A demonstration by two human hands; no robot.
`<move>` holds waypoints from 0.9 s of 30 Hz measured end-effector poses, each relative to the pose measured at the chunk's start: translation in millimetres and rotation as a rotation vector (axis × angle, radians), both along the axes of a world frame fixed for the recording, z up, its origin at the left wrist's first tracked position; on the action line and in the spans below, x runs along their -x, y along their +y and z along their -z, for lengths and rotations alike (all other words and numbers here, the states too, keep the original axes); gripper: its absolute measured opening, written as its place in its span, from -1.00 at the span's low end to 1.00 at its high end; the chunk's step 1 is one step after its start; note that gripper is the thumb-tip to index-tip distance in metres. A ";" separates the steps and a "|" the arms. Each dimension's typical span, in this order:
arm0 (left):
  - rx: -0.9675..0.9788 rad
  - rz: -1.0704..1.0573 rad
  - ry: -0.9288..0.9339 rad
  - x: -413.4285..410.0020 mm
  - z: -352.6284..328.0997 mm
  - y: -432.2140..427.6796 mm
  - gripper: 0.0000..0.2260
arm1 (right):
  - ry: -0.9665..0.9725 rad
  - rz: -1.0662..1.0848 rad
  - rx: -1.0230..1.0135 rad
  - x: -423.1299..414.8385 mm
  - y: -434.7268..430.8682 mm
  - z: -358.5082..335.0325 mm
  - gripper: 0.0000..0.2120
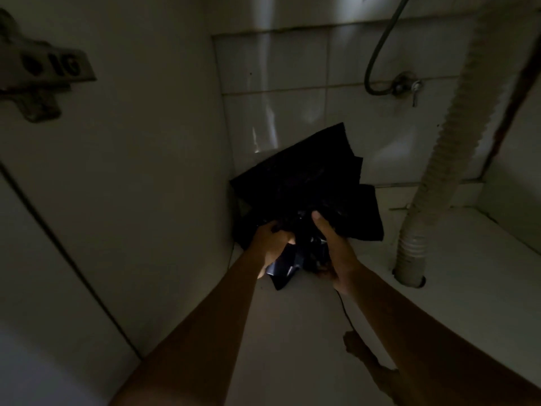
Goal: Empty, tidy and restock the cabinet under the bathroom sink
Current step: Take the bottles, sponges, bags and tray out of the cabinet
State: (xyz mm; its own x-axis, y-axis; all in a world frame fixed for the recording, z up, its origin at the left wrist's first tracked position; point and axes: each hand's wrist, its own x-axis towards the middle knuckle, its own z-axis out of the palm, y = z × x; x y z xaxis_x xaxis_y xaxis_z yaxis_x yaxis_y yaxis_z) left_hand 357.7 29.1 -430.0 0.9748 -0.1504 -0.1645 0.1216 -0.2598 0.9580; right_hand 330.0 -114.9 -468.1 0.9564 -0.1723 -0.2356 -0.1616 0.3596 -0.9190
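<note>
White cabinet (131, 171) interior, dim, seen from the front opening; side wall on the left, floor running back to a tiled back wall (292, 68). Pale corrugated drain hose (445, 159) comes down the right side and enters the floor, well apart from the hands.

Black plastic bag bundle (307, 189) sits in the back left corner. Its flat upper sheets fan up in front of the tiles, and its crumpled lower end is gathered between both hands. Cannot tell if it rests on the floor or is lifted.

Left hand (270, 244) grips the crumpled lower left part, fingers curled into the plastic. Right hand (336, 247) holds the lower right part, thumb laid up over the front, fingers wrapped under and mostly hidden. Most of the bundle lies above and beyond the hands, with a small glossy fold hanging below the left hand.

Metal door hinge (41, 71) is at the far left, blurred. Thin grey hose (377, 54) loops down the back wall to a small valve (409, 86).
</note>
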 end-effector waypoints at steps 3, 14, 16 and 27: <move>0.031 0.083 -0.075 22.2 -5.9 -0.3 -0.58 | -0.131 -0.059 -0.029 2.2 -0.9 -5.4 -0.15; -0.180 0.520 0.213 120.3 -87.5 2.1 -0.76 | -0.077 -0.171 -0.194 90.7 -55.5 -50.5 -0.39; -0.229 0.543 0.254 136.3 -119.7 8.0 -0.70 | -0.042 -0.189 -0.175 114.7 -67.4 -67.0 -0.46; -0.782 -0.072 -0.377 251.4 -269.4 -37.6 -0.65 | -0.074 -0.346 0.213 247.8 -102.6 -157.0 -0.52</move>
State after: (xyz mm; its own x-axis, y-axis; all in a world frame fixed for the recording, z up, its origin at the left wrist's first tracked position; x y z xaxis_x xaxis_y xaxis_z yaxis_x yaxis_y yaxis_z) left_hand 106.3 -8.5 -160.6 0.9879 -0.0649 0.1408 -0.1263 -0.8637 0.4879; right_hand 82.2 -217.5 -311.1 0.9795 0.1248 -0.1578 -0.1703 0.0966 -0.9806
